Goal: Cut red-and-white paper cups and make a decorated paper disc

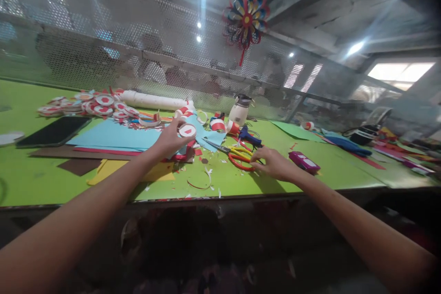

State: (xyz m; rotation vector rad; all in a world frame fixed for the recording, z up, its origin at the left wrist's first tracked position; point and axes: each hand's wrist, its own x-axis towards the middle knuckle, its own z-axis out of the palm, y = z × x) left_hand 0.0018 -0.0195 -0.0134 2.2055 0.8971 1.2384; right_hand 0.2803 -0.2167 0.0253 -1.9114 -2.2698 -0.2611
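Note:
My left hand [172, 137] is closed on a small round paper piece [187, 130], white with a red patch in the middle, held above the stacked paper. My right hand [274, 163] is at the red and yellow handles of scissors [239, 156], with its bent fingers and thumb on the handle end. The blades point left toward cut light blue paper [210, 138]. Two pairs may overlap here; I cannot tell. Just behind the handles lies a dark blue glue gun [250, 136]. Red and white paper rolls [217, 125] stand behind the blades.
Light blue sheets [110, 135] lie over brown, red and yellow paper. A black phone [53, 131], a pile of red-white paper discs [93, 104] and a white tube [155, 100] are at left. A pale jar [240, 109] stands behind; a magenta case [304, 162] lies at right.

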